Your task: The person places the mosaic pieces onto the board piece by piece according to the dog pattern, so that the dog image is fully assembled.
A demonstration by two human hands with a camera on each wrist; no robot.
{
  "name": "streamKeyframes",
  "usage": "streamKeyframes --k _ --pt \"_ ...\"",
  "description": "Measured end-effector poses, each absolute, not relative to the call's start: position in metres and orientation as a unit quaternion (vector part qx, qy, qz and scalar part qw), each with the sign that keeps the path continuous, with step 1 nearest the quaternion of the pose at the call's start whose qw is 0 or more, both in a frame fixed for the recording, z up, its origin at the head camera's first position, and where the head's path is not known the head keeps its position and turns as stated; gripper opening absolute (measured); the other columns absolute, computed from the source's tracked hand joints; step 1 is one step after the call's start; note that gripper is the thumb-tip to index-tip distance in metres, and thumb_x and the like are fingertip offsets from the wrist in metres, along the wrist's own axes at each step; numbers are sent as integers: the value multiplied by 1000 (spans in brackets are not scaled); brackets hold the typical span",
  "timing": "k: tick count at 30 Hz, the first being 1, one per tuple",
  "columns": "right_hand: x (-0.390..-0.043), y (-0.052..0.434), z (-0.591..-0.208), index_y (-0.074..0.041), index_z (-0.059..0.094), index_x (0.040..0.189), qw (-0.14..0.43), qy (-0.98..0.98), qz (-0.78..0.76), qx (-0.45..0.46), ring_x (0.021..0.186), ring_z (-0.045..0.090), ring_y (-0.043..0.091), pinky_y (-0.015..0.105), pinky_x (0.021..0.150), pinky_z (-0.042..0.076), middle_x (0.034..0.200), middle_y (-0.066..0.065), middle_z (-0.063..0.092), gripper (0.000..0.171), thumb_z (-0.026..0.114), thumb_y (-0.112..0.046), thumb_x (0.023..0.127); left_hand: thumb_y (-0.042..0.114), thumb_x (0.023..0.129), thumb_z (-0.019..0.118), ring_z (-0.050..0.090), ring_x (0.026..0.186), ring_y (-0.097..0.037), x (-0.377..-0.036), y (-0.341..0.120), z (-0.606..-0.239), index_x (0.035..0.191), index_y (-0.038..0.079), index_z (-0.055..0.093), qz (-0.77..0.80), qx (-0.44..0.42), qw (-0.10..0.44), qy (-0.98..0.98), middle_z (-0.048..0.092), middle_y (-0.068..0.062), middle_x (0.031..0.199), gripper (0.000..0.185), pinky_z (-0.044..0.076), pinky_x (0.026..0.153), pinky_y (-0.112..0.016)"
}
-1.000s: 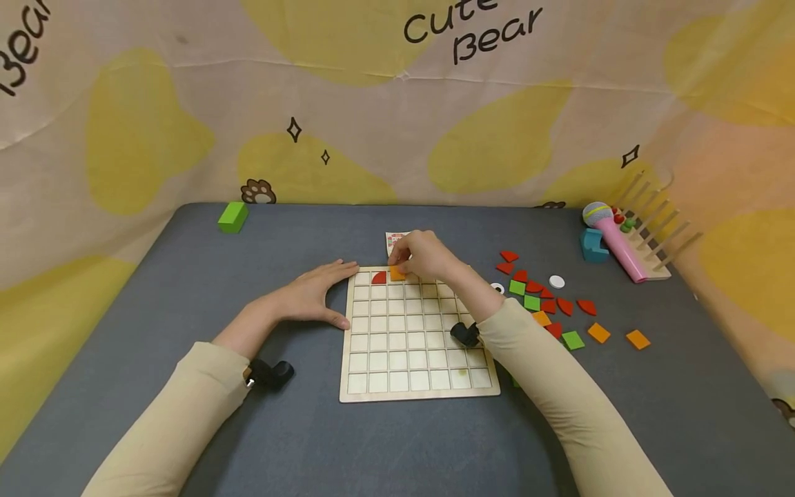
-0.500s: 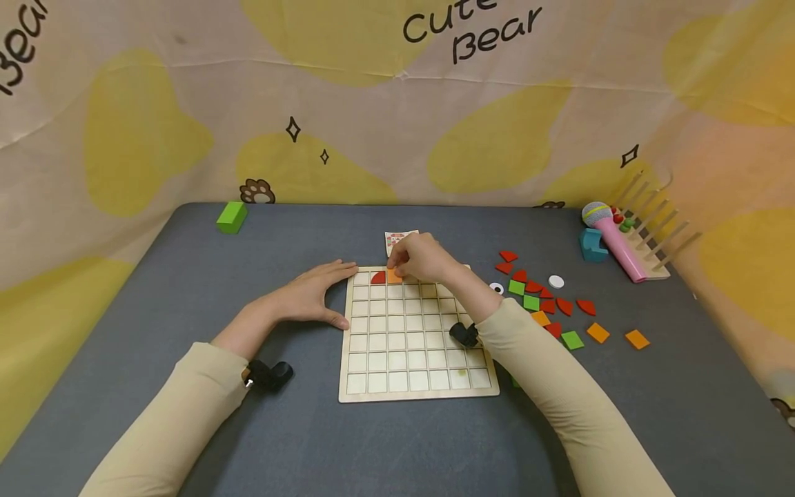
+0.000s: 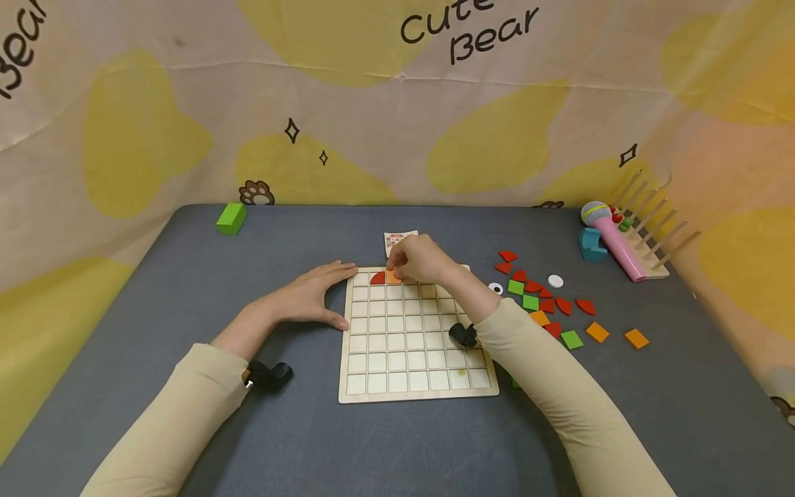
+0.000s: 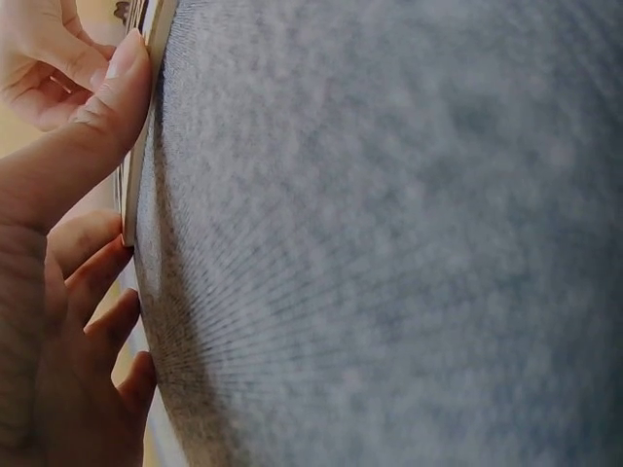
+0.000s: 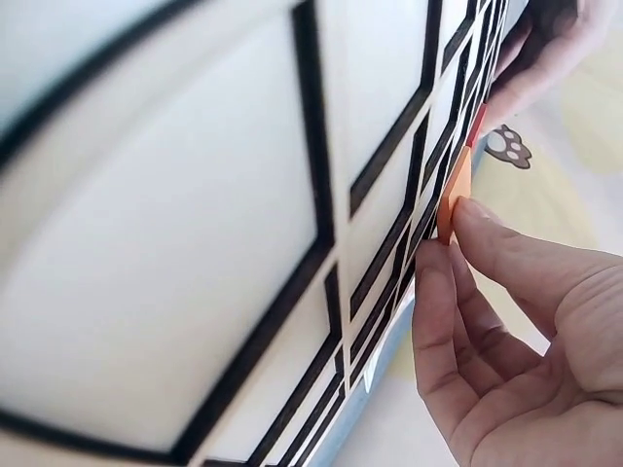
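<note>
In the top row of the grid board (image 3: 416,338), beside a red quarter-round (image 3: 377,278), my right hand (image 3: 422,258) pinched the orange tile (image 3: 393,277); my left hand (image 3: 310,297) rested flat, fingers straight, against the board's left edge.

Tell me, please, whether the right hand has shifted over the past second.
Barely: the right hand stays on the orange tile in the board's top row.

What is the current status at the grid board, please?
Left hand flat, bracing grid board at its left edge. Right hand fingers on orange tile, top row, beside red quarter-circle. Nothing in the way.
</note>
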State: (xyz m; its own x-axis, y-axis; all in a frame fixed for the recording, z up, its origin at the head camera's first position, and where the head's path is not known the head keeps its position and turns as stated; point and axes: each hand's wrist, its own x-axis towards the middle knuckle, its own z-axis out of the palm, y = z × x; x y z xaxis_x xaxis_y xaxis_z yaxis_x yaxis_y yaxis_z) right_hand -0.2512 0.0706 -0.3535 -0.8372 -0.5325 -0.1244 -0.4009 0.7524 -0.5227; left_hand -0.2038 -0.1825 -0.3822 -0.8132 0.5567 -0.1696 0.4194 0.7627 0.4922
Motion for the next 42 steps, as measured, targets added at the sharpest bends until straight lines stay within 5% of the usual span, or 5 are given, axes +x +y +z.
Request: streamKeyframes --k 14,27,34,42 --pt "-254 82 -343 -12 76 99 121 931 -234 -251 88 63 21 35 84 50 91 6 73 13 74 -10 87 48 71 85 18 154 -38 -204 -183 -383 155 10 31 222 267 155 925 30 -12 163 107 21 122 -61" --pt "-277 150 -331 -6 72 112 107 940 -271 -178 95 62 27 36 81 51 102 13 70 24 72 -10 89 49 72 85 19 154 -40 -205 -182 -385 155 7 32 219 272 146 926 31 -15 162 107 22 121 -62" --pt "-289 193 -334 -5 72 113 103 945 -281 -132 84 64 24 27 70 49 98 12 71 26 73 -11 88 49 71 85 19 153 -41 -206 -183 -386 154 7 32 219 273 146 925 31 -15 162 107 21 121 -62" --pt "-294 231 -339 -3 71 116 107 949 -265 -133 95 62 29 27 75 46 107 18 71 26 64 -8 92 49 71 85 19 154 -40 -206 -183 -385 155 7 33 218 275 143 926 32 -14 162 107 22 121 -62"
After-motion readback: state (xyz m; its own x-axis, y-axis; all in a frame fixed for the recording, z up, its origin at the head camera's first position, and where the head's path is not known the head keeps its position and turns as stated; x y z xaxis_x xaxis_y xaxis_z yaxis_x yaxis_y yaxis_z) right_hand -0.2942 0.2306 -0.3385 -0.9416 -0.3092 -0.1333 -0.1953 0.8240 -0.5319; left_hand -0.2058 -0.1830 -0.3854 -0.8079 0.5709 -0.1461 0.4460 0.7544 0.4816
